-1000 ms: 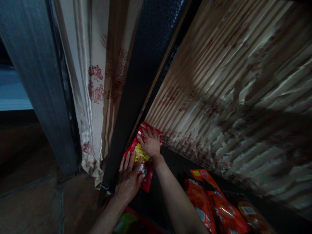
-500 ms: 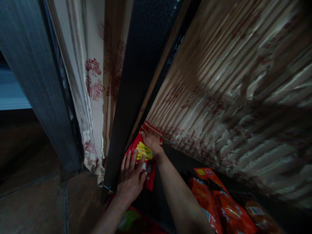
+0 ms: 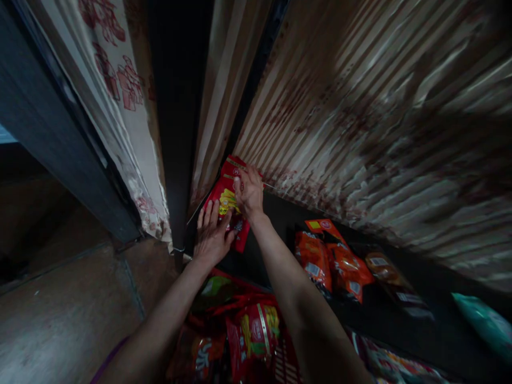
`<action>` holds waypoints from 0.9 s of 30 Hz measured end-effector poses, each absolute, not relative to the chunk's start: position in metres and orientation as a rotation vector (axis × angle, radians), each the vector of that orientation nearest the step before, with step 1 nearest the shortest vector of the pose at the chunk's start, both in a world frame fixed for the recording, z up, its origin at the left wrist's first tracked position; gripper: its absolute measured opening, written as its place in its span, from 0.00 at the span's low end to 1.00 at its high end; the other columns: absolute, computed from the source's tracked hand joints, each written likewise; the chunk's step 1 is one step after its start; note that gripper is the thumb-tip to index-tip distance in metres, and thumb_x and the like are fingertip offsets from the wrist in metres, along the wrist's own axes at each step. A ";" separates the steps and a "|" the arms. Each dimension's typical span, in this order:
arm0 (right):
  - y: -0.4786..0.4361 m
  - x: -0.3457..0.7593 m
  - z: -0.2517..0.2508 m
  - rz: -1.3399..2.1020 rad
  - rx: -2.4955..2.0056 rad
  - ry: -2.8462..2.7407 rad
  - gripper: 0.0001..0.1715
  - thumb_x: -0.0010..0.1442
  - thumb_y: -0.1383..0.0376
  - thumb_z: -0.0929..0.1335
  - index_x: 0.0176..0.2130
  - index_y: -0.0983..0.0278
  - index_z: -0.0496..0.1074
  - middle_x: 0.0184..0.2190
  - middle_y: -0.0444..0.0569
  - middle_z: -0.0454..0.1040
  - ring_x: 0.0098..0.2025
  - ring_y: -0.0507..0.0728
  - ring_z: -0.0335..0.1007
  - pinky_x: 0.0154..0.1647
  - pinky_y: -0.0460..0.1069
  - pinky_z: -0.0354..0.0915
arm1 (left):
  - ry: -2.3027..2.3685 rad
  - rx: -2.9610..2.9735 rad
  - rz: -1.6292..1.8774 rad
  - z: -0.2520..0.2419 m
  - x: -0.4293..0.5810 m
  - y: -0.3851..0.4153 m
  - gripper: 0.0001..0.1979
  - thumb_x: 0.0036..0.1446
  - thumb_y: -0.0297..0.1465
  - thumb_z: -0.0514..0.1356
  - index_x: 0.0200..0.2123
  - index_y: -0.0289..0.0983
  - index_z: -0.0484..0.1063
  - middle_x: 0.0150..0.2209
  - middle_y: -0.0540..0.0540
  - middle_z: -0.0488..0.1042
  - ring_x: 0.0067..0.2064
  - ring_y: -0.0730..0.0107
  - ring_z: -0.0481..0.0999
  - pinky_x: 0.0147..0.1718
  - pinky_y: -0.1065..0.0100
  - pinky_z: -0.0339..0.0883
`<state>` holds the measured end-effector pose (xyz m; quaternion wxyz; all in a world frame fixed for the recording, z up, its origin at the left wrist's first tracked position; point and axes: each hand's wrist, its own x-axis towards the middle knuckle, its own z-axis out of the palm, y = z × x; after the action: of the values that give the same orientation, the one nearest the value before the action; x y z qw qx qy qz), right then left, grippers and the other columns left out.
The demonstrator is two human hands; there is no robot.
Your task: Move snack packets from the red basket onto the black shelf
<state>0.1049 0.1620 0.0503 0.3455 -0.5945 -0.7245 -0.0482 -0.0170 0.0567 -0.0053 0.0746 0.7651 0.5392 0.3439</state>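
Red packet (image 3: 222, 193) is part-covered by the flat, open left hand (image 3: 212, 236). Grip of right hand (image 3: 248, 192) cannot be determined. Dark shelf (image 3: 280, 226) and corrugated wall (image 3: 360, 106) are noted.

Packet (image 3: 223, 196) stood at the shelf's (image 3: 286, 213) left end, wall (image 3: 360, 106) behind it, left hand (image 3: 211, 237) laid on its near part, right hand (image 3: 248, 192) on its far part, pouches (image 3: 332, 261) laid further right, curtain (image 3: 132, 122) hung leftward.

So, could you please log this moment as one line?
left hand: flat on red snack bag | right hand: on bag's top, grip unclear | place: dark shelf corner | nearby: orange packets
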 end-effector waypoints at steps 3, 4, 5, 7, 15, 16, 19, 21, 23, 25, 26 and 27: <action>0.106 0.103 0.054 -0.081 -1.386 -1.884 0.22 0.66 0.59 0.56 0.54 0.62 0.67 0.61 0.52 0.62 0.66 0.59 0.50 0.64 0.61 0.50 | 1.588 2.295 1.082 -0.007 -0.020 0.057 0.24 0.59 0.37 0.55 0.58 0.38 0.63 0.67 0.39 0.48 0.69 0.52 0.40 0.64 0.45 0.41; 0.084 0.102 0.054 -0.073 -1.368 -1.871 0.22 0.66 0.60 0.56 0.53 0.61 0.67 0.60 0.52 0.63 0.65 0.58 0.52 0.63 0.61 0.52 | 1.571 2.297 1.100 -0.008 -0.021 0.058 0.23 0.60 0.37 0.54 0.58 0.38 0.63 0.67 0.39 0.49 0.69 0.52 0.40 0.63 0.46 0.42; 0.062 0.100 0.053 -0.064 -1.367 -1.859 0.21 0.65 0.61 0.57 0.53 0.61 0.68 0.59 0.52 0.64 0.64 0.58 0.54 0.63 0.60 0.53 | 1.549 2.298 1.124 -0.010 -0.022 0.058 0.23 0.60 0.37 0.54 0.57 0.37 0.64 0.67 0.40 0.50 0.69 0.53 0.40 0.63 0.46 0.43; 0.018 0.095 0.048 -0.030 -1.375 -1.837 0.20 0.65 0.63 0.57 0.52 0.61 0.68 0.58 0.52 0.66 0.63 0.57 0.57 0.62 0.59 0.56 | 1.503 2.302 1.183 -0.014 -0.024 0.058 0.21 0.61 0.37 0.52 0.56 0.37 0.65 0.66 0.40 0.54 0.68 0.54 0.44 0.63 0.47 0.45; -0.098 0.095 0.005 0.171 -1.551 -1.716 0.20 0.61 0.68 0.59 0.49 0.61 0.72 0.54 0.53 0.70 0.60 0.58 0.61 0.61 0.58 0.58 | 1.433 2.278 1.284 -0.020 -0.032 0.039 0.19 0.64 0.34 0.45 0.50 0.34 0.69 0.58 0.39 0.67 0.64 0.63 0.58 0.60 0.54 0.57; -0.107 0.096 -0.001 0.210 -1.605 -1.693 0.20 0.61 0.68 0.59 0.48 0.61 0.72 0.54 0.53 0.71 0.59 0.58 0.62 0.61 0.58 0.58 | 1.434 2.296 1.275 -0.021 -0.034 0.034 0.19 0.64 0.34 0.45 0.51 0.33 0.68 0.58 0.39 0.66 0.64 0.62 0.57 0.60 0.54 0.56; -0.134 0.095 -0.023 0.346 -1.741 -1.683 0.19 0.60 0.68 0.59 0.46 0.61 0.74 0.53 0.52 0.72 0.58 0.58 0.64 0.61 0.57 0.58 | 1.403 2.371 1.243 -0.021 -0.040 0.016 0.20 0.63 0.33 0.47 0.54 0.32 0.65 0.61 0.37 0.63 0.66 0.61 0.53 0.61 0.52 0.54; -0.153 0.093 -0.041 0.458 -1.825 -1.687 0.18 0.60 0.67 0.59 0.44 0.63 0.75 0.52 0.53 0.72 0.55 0.57 0.66 0.60 0.54 0.59 | 1.366 2.406 1.218 -0.020 -0.044 0.001 0.19 0.63 0.33 0.47 0.54 0.33 0.65 0.62 0.38 0.61 0.66 0.61 0.52 0.61 0.52 0.54; -0.174 0.090 -0.059 0.588 -1.973 -1.658 0.19 0.60 0.68 0.59 0.44 0.63 0.75 0.51 0.52 0.73 0.54 0.56 0.67 0.58 0.51 0.60 | 1.345 2.400 1.217 -0.019 -0.046 -0.018 0.19 0.62 0.30 0.47 0.54 0.33 0.65 0.61 0.38 0.62 0.66 0.63 0.52 0.61 0.53 0.54; -0.196 0.088 -0.076 0.803 -2.126 -1.671 0.19 0.59 0.69 0.60 0.46 0.61 0.74 0.51 0.50 0.74 0.53 0.55 0.68 0.57 0.50 0.60 | 1.316 2.365 1.203 -0.022 -0.044 -0.041 0.18 0.62 0.27 0.46 0.53 0.32 0.66 0.60 0.38 0.64 0.65 0.64 0.55 0.61 0.55 0.55; -0.207 0.087 -0.085 0.852 -2.158 -1.662 0.18 0.59 0.69 0.60 0.44 0.61 0.75 0.47 0.50 0.76 0.50 0.56 0.70 0.54 0.50 0.62 | 1.292 2.338 1.167 -0.025 -0.041 -0.053 0.18 0.61 0.25 0.46 0.52 0.32 0.67 0.58 0.39 0.65 0.64 0.65 0.57 0.60 0.56 0.55; -0.217 0.087 -0.092 0.884 -2.186 -1.648 0.17 0.58 0.69 0.61 0.42 0.61 0.76 0.43 0.51 0.78 0.47 0.56 0.73 0.51 0.50 0.63 | 1.265 2.304 1.099 -0.029 -0.038 -0.067 0.18 0.60 0.24 0.46 0.51 0.32 0.68 0.57 0.39 0.67 0.62 0.65 0.61 0.60 0.57 0.56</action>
<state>0.0866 -0.2169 -0.0925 0.1321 -0.7531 -0.5678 0.3047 -0.0377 -0.0669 -0.0292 0.1459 0.8000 0.4394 0.3816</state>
